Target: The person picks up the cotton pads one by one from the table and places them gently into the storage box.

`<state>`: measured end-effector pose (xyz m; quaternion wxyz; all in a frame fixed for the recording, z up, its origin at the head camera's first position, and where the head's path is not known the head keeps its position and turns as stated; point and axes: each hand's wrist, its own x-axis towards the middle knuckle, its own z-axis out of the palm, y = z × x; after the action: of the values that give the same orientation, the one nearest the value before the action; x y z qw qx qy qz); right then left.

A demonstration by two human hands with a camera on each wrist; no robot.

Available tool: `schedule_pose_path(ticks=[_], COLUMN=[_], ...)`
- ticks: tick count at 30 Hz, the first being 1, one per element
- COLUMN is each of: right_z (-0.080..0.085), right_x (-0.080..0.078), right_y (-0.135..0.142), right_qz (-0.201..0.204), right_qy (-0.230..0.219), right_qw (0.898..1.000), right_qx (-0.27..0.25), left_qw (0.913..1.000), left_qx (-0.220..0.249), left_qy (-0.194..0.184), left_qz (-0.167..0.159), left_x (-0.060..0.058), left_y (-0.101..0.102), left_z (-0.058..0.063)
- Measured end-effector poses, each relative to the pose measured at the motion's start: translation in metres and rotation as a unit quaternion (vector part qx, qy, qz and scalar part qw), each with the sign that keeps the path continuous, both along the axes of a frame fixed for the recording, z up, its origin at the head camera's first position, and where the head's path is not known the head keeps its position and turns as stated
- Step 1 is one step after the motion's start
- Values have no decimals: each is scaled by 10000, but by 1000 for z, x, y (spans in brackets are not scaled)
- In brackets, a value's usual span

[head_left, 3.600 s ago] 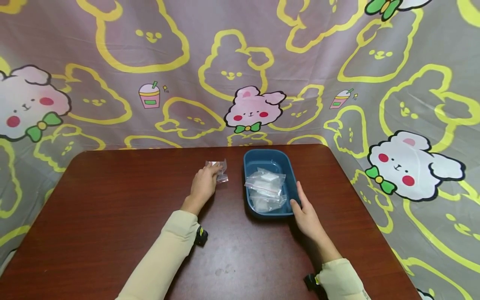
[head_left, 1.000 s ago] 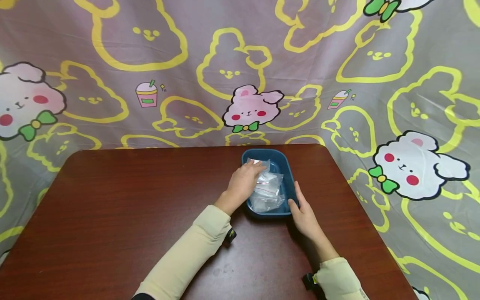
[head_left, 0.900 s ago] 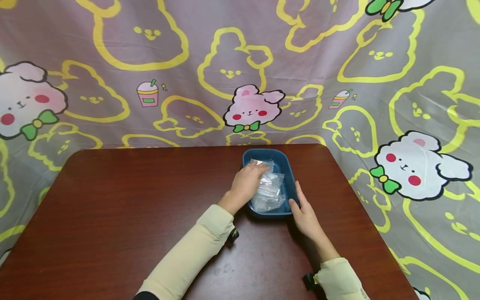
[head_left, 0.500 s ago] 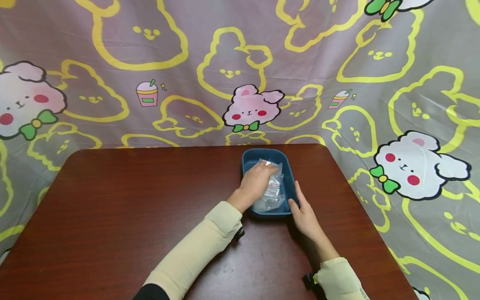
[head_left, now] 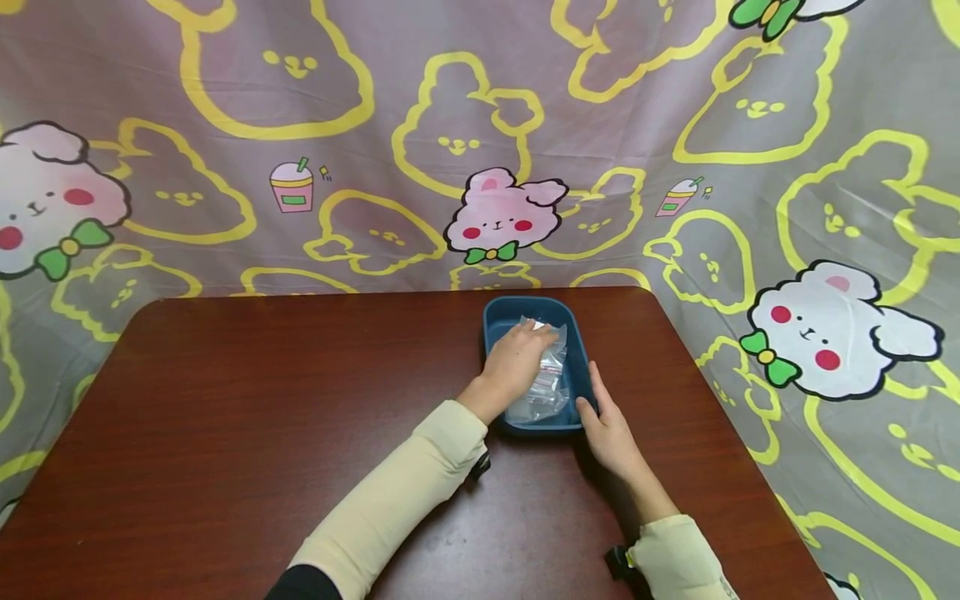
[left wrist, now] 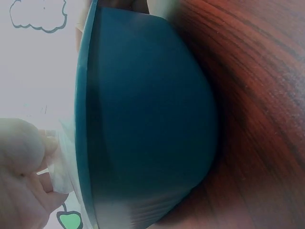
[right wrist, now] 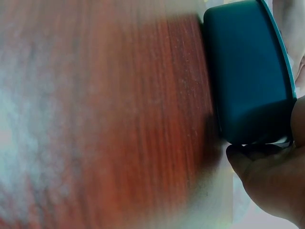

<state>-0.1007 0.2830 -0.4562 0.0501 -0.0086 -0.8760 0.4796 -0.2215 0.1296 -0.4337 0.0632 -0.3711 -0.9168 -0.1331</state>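
A dark blue plastic bin (head_left: pixel 497 323) stands at the table's far right with clear zip bags (head_left: pixel 538 406) inside. My left hand (head_left: pixel 516 365) is over the bin, pinching a clear zip bag (head_left: pixel 557 340) at the bin's far half. From the side, the left wrist view shows the fingers and this zip bag (left wrist: pixel 61 167) at the rim of the bin (left wrist: pixel 147 105). My right hand (head_left: pixel 613 433) grips the bin's near right side, thumb at the rim. In the right wrist view the right hand (right wrist: pixel 271 186) holds the bin's end wall.
The brown wooden table (head_left: pixel 262 400) stretches left and in front of the bin. Behind and to the right hangs a patterned curtain (head_left: pixel 337 108), close to the table's far edge. Each wrist wears a small black camera (head_left: pixel 480 467).
My left hand has taken the zip bag from the table left of the bin and carried it right, into the bin over the other bags. My right hand has stayed on the bin.
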Motion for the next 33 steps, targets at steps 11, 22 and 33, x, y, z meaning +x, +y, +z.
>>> schedule_pose_path(ticks=[11,22,33], right_z=[1,-39,-40], right_x=[-1,-15,-13], right_y=[-2,16,18], right_qz=[53,-28,-87], right_qy=[46,167,101], right_qw=[10000,9998,9996], right_qx=[52,145,232], left_qw=[9999,9998,9968], left_qx=[33,135,713], left_qy=[-48,-2,14], left_qz=[103,127,358], left_x=[-1,-3,-13], left_y=[-6,-21,-71], left_z=[-3,-4,-11])
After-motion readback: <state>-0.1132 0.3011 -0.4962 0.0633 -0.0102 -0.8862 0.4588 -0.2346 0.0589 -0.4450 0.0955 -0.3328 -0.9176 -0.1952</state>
